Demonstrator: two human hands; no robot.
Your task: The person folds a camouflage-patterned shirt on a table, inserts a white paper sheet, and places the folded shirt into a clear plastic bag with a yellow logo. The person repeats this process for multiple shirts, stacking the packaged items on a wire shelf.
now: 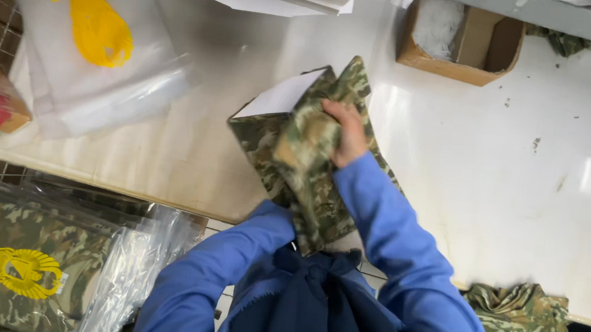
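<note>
Blue sleeves fill the bottom of the view, above a dark blue apron tied at the waist. From the right sleeve the right hand reaches forward and closes on a folded camouflage garment, fingers curled over its upper edge. The left sleeve runs up under the garment's near end, and the left hand is hidden behind the cloth; I cannot tell whether it grips or is open.

That garment lies on the white table, near its front edge, and part of it overhangs toward the body. Its long axis runs from the near end at the waist up and slightly right toward the far corner. A white card sticks out of the fold at the upper left, just beside the right hand. So the gripped cloth sits directly ahead of the body, with the right hand at its far end and the left arm at its near end.

Clear bags with a yellow print lie well to the left on the table. Below them, off the table, sits a stack of bagged garments. An open cardboard box stands at the far right, and another camouflage bundle rests at the table's near right edge.
</note>
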